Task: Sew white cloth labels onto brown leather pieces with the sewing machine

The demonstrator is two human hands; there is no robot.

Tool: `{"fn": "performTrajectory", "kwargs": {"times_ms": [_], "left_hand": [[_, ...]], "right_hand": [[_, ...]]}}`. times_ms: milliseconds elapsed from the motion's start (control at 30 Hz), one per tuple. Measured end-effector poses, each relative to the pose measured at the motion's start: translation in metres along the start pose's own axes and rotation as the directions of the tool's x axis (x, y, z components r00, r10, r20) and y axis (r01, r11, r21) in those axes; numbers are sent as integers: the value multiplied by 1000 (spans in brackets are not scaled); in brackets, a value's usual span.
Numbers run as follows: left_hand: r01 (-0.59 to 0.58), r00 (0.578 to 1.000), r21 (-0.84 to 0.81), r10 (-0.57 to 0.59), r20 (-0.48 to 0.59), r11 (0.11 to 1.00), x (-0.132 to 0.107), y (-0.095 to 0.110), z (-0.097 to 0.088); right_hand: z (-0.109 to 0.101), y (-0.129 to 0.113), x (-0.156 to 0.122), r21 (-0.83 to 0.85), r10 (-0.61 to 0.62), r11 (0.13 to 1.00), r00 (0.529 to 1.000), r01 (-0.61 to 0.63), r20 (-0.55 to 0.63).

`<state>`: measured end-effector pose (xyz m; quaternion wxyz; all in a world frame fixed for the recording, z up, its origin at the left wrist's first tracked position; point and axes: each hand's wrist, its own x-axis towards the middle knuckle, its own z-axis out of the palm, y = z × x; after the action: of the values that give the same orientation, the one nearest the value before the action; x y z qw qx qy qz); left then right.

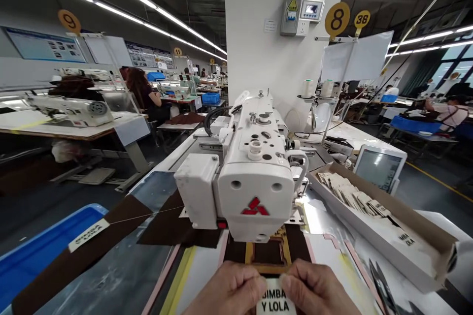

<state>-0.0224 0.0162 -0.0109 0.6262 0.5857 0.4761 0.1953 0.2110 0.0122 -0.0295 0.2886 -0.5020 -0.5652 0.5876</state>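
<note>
My left hand (225,291) and my right hand (318,291) meet at the bottom edge, fingers pinched on a white label (272,300) printed with black letters. The label lies just in front of a brown fabric piece (268,252) framed by a yellow clamp under the head of a white sewing machine (251,177) with a red logo. A second brown fabric strip (92,251) with a sewn white label (88,234) trails off to the left, joined to the machine by a thin thread.
A long cardboard box (406,216) of stacked white labels sits at the right, with a small screen (379,167) behind it. A blue bin (40,251) is at the lower left. Scissors (384,283) lie lower right. Other people sit at sewing tables in the background.
</note>
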Motion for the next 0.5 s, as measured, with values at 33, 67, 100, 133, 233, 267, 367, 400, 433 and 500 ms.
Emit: {"fn": "performTrajectory", "kwargs": {"times_ms": [33, 67, 100, 133, 233, 267, 367, 400, 433, 500], "left_hand": [[30, 999, 6, -30, -11, 1000, 2, -2, -4], [48, 998, 31, -47, -38, 998, 3, -3, -8], [49, 996, 83, -42, -80, 995, 2, -4, -13], [36, 990, 168, -13, -138, 985, 0, -3, -18], [-89, 938, 559, 259, -231, 824, -11, -1, -33], [-167, 898, 673, 393, -198, 721, -15, 0, -36], [-339, 731, 855, 682, -24, 393, -21, -1, -38], [-359, 686, 879, 728, 22, 312, -21, -1, -38], [-366, 656, 897, 752, 62, 246, -21, 0, -37], [-377, 634, 914, 761, 135, 151, -20, 1, -35]], "right_hand": [[0, 1, 8, -26, 11, 1000, 1000, -11, -1], [-1, 2, 16, -58, 30, 998, 1000, -30, -8], [-3, 1, 24, -89, 53, 995, 998, -55, -20], [-5, 0, 31, -119, 73, 990, 997, -77, -38], [-10, -4, 47, -173, 85, 980, 993, -99, -85], [-11, -6, 51, -182, 84, 978, 993, -98, -82], [-9, -11, 56, -230, 60, 970, 994, -80, -92], [-8, -13, 57, -252, 40, 966, 994, -64, -100], [-7, -14, 57, -277, 14, 960, 994, -43, -108], [-5, -17, 58, -332, -47, 943, 992, 5, -121]]}}
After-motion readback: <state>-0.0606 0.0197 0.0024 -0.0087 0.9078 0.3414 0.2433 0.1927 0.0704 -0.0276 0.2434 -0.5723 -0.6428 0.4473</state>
